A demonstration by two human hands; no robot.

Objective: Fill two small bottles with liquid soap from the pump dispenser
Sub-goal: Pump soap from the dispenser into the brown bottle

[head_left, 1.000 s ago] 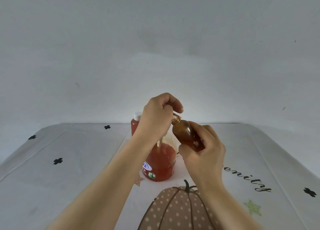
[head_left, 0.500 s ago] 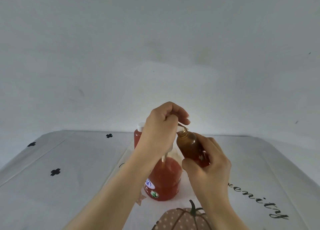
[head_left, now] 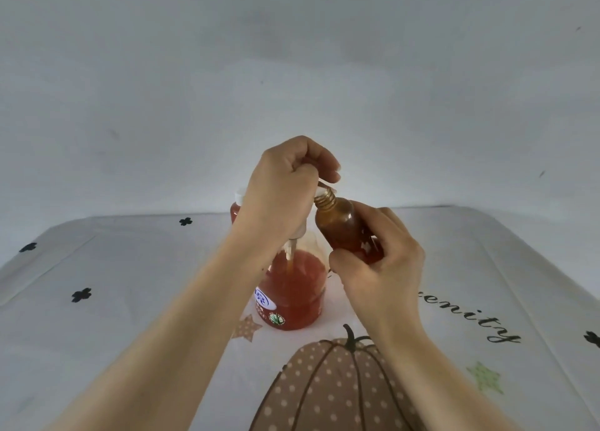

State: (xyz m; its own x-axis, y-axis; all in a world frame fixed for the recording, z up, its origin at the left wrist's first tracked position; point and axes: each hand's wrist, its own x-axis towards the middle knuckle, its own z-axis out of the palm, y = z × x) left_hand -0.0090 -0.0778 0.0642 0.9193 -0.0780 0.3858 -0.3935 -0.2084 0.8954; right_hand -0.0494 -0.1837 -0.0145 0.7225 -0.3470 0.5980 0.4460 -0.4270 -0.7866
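A clear pump dispenser [head_left: 293,296] half full of red-orange soap stands mid-table. My left hand [head_left: 282,193] is curled over its white pump head, hiding most of it; only the nozzle tip shows. My right hand [head_left: 378,268] grips a small amber bottle [head_left: 344,232], tilted with its threaded open neck right at the nozzle. A second small bottle [head_left: 236,209] with a white cap and red contents stands behind the dispenser, mostly hidden by my left wrist.
The table [head_left: 113,300] wears a white cloth with black clover marks, a dotted brown pumpkin print [head_left: 328,388] near me and script lettering at right. A plain grey wall rises right behind the table's far edge.
The camera view shifted, so everything sits at a different height in frame. My hands keep the same hold on the pump head and the amber bottle at the nozzle.
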